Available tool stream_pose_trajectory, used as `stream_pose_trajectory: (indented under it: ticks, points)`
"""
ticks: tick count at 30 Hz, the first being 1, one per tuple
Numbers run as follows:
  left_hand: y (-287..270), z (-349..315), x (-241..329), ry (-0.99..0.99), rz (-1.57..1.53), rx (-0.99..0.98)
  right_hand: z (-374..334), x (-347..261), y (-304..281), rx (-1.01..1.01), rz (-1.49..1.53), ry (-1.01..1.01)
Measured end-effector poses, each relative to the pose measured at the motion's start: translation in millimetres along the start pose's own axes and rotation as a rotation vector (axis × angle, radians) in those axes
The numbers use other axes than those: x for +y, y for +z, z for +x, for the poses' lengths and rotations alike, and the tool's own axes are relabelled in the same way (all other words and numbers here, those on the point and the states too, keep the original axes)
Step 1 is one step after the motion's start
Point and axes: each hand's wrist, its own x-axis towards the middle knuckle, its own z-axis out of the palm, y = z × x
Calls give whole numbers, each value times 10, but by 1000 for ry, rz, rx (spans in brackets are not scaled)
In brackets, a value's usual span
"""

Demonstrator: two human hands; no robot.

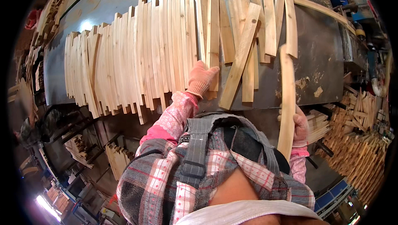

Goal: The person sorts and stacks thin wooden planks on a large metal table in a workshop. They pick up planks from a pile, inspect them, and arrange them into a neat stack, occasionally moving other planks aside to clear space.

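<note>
My left hand [202,78], in a pinkish knit work glove, is closed at the near end of a pale wooden strip [212,26]. That strip lies at the right end of a long row of upright-laid strips [159,46], packed side by side on the metal table. Off the table's front edge, my right hand [300,126], gloved too, grips another wooden strip [287,96] from its right side. This strip points away from me, its far end over the table; most of the fingers are hidden behind it. Between my hands, a slanted strip [241,55] crosses several loose ones.
More loose strips [291,21] lie at the table's far right. The dark metal table [315,59] has sawdust patches. Below its right side are large stacks of wood pieces [356,158]. Bundled strips [118,158] rest on a rack under the left side.
</note>
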Motion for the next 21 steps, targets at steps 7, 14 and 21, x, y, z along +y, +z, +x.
stream_pose_trajectory:
  ticks: [7, 14, 21]
  points:
    - [-95, -161, -268, -14, 41, 61, 19, -5, 414, 73, -264, -113]
    - [-49, -154, -352, 159, 336, 140, 121, -188, 915, 52, -456, -140]
    - [-163, -338, -136, 176, 499, 34, 1938, 299, 1490, -169, -458, -106]
